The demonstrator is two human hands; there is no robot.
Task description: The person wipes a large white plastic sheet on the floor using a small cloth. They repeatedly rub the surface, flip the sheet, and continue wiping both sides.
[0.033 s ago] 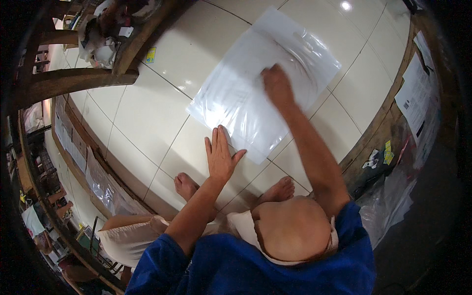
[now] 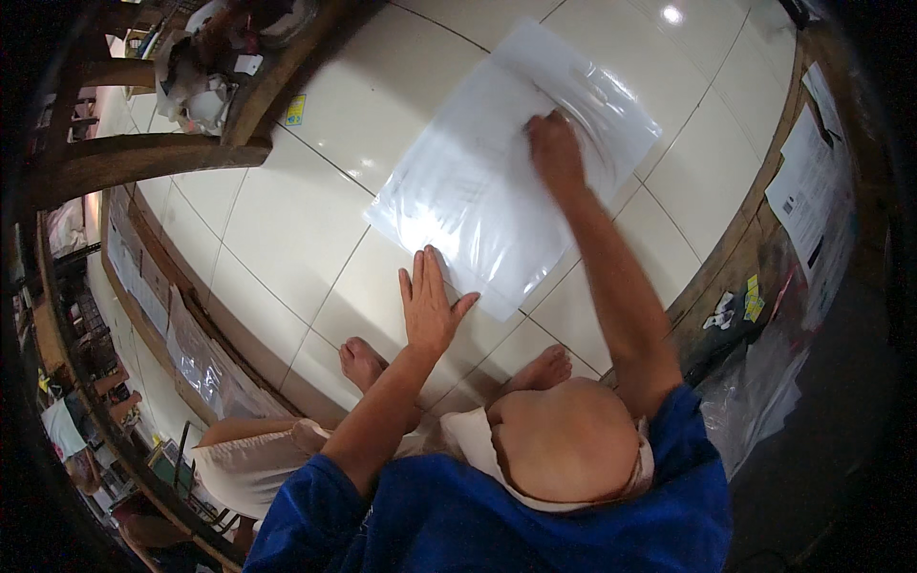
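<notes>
A translucent, glossy plastic sheet (image 2: pixel 478 181) lies on the tiled floor, wrinkled along its lower left and right sides. Faint greyish curved marks show on its upper right part. My left hand (image 2: pixel 430 307) is open and flat, fingers pointing away from me, at the sheet's near left edge. My right hand (image 2: pixel 557 153) is closed, its knuckles up, over the upper right part of the sheet. Anything it grips is hidden under the fingers.
A wooden frame (image 2: pixel 153 156) with bundled items stands at the upper left. A small yellow label (image 2: pixel 295 110) lies beside it. On the right, a wooden board (image 2: pixel 745 239) bears printed papers (image 2: pixel 812 186) and clear plastic. My bare feet (image 2: pixel 543 368) are just below the sheet.
My right hand has moved a little to the right and away from me over the sheet. My left hand stays where it was.
</notes>
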